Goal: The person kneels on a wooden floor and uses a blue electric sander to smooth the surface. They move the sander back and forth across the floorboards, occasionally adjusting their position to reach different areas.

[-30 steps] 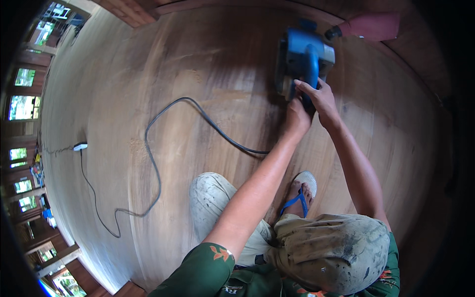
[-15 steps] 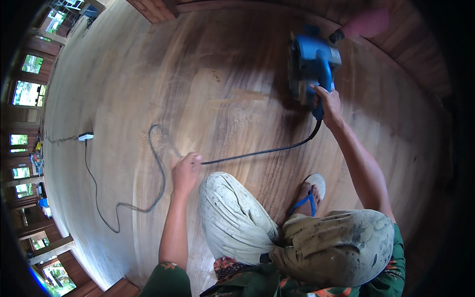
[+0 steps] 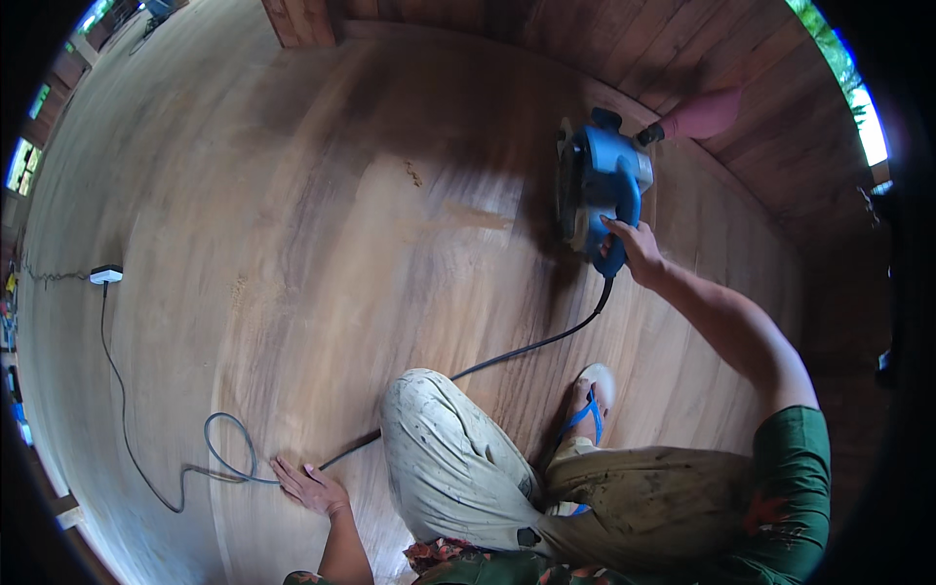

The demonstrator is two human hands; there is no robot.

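My right hand (image 3: 639,255) grips the rear handle of a blue corded belt sander (image 3: 609,164) standing on the wooden floor (image 3: 302,185). A pink dust bag (image 3: 704,115) sticks out from its side toward the wall. The black cord (image 3: 531,345) runs from the handle past my bent knee (image 3: 421,398) to a loop at lower left. My left hand (image 3: 304,486) lies low on the floor with fingers spread, on or beside that cord; whether it touches the cord I cannot tell.
A white power strip (image 3: 105,275) lies at the left. A plank wall (image 3: 741,58) and a wooden post (image 3: 292,19) border the far side, with a bright opening (image 3: 858,107) at upper right. My sandalled foot (image 3: 588,409) is below the sander.
My left hand has left the sander, moved to the cord and then down to the floor at lower left, where the cord's loop has shifted. The sander sits slightly lower in view, held one-handed.
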